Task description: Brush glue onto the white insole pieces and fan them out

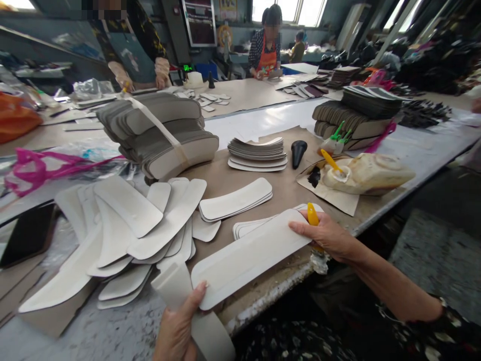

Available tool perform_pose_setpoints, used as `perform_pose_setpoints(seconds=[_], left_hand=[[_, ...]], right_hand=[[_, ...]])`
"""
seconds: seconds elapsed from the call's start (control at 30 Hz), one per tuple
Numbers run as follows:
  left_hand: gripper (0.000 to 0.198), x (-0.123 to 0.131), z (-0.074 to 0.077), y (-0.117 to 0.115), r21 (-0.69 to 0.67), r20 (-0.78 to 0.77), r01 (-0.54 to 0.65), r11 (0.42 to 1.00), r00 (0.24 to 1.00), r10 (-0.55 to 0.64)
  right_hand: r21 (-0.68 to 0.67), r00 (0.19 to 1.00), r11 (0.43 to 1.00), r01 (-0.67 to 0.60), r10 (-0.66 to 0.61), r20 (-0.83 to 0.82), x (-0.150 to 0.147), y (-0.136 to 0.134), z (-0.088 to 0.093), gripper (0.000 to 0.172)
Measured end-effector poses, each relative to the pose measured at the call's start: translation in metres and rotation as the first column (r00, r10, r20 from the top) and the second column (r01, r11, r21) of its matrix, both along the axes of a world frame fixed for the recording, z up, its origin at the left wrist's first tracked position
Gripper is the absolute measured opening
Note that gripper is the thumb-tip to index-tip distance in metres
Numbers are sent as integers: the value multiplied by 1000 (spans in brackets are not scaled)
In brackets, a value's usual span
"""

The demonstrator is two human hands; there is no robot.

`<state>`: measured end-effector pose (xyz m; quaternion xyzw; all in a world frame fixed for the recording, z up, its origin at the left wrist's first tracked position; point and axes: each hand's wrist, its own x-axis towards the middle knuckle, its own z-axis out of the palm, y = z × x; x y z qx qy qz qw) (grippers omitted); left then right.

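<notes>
the left hand (178, 326), at the bottom centre of the frame, grasps one end of a long off-white flat strip with rounded corners (251, 260), thumb on top. a curled greyish-white band (212, 336) lies against that hand; i cannot tell whether it is gripped too. the right hand (326, 233), right of centre, pinches the strip's other end and also holds a yellow-handled tool (311, 214) with white clumps at its lower tip.

the strip slants across the lower centre, over the near edge of the surface (124, 331), partly covering a small pile of similar white pieces (250, 228). close on its left, a loose heap of overlapping white curved pieces (112, 215) crowds the space. beyond stand a thick grey stack tied with a pale band (165, 135), a low stack of thin curved white pieces (257, 153) and a black tapered object (298, 153). at right lies a cream plastic container (379, 173); at far left, a black phone (28, 233).
</notes>
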<state>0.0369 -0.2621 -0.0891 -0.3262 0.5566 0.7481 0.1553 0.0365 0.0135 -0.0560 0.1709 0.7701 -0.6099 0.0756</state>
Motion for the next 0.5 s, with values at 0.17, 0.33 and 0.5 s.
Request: perform_pose_setpoints(seconds=[0.17, 0.33, 0.5], left_hand=[[40, 2, -8, 0, -55, -48, -6, 998, 999, 4], [42, 2, -12, 2, -79, -72, -54, 995, 996, 49], [46, 4, -9, 1, -58, -72, -9, 998, 997, 5]], right_hand=[[386, 994, 922, -36, 75, -86, 2, -6, 7, 28], [495, 986, 869, -19, 98, -136, 2, -14, 13, 31], [388, 988, 921, -45, 99, -122, 2, -10, 9, 28]])
